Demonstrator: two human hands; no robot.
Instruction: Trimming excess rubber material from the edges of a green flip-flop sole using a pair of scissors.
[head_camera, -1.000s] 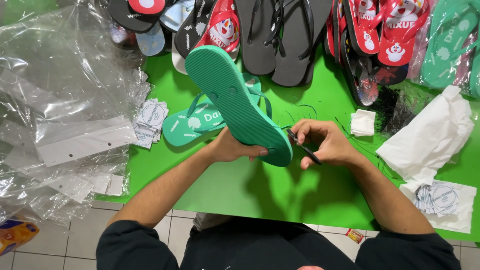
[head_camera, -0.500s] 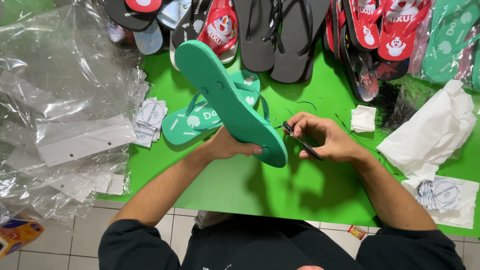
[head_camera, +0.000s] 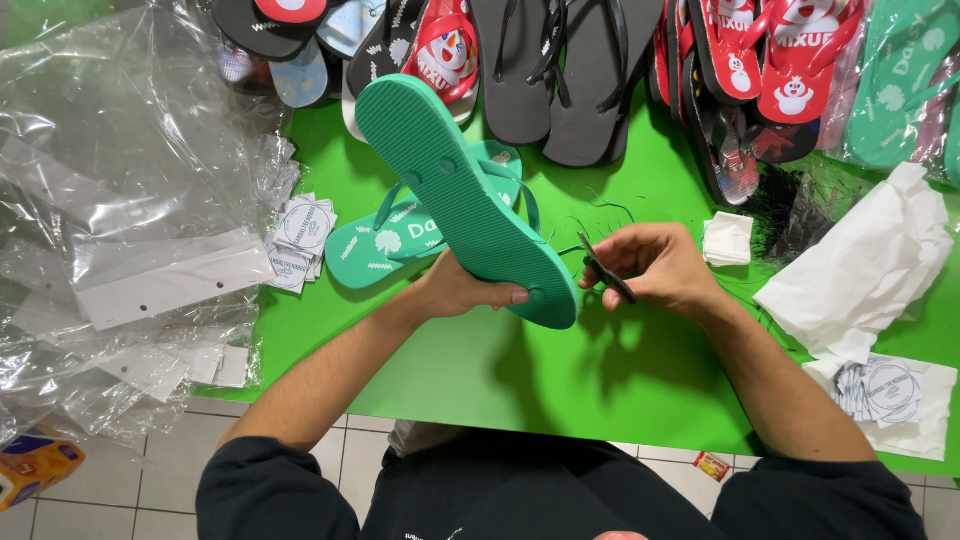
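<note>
My left hand (head_camera: 462, 290) grips a teal flip-flop (head_camera: 450, 185) by its heel end, sole side up and tilted toward the upper left. My right hand (head_camera: 655, 265) holds a small dark tool (head_camera: 605, 270), close beside the heel of that flip-flop. Underneath lies a second teal flip-flop (head_camera: 385, 245), strap side up, on the green table (head_camera: 560, 370).
Clear plastic bags (head_camera: 110, 200) are piled at the left. Several black, red and teal flip-flops (head_camera: 600, 60) lie along the far edge. Round paper tags (head_camera: 300, 235) sit left of the teal pair, more tags (head_camera: 885, 390) and white paper (head_camera: 870, 270) at the right.
The held flip-flop has tipped and shifted a little to the left. My right hand with the tool stays by its heel.
</note>
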